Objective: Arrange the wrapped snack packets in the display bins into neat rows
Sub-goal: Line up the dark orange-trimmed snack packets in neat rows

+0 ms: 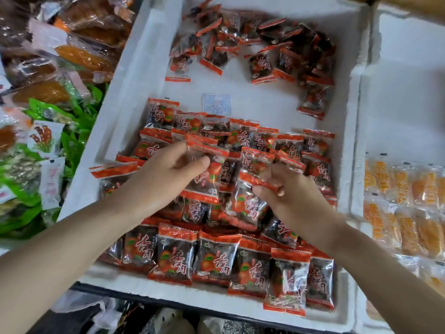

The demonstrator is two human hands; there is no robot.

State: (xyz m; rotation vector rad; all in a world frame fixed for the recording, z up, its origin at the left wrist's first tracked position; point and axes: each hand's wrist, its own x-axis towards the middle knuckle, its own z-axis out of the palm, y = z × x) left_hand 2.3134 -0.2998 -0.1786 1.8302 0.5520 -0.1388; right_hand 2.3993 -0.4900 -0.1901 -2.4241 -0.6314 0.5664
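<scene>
A white foam bin holds many red-and-clear snack packets. Near its front edge several stand in a neat row. Behind that row, overlapping rows reach the middle of the bin. A loose heap lies at the far end. My left hand pinches one packet between thumb and fingers above the middle rows. To its right, my right hand grips the red sealed edge of another packet.
A paper label lies on the bare bin floor between heap and rows. To the right, a second foam bin holds orange packets. Green and brown snack bags fill the left side.
</scene>
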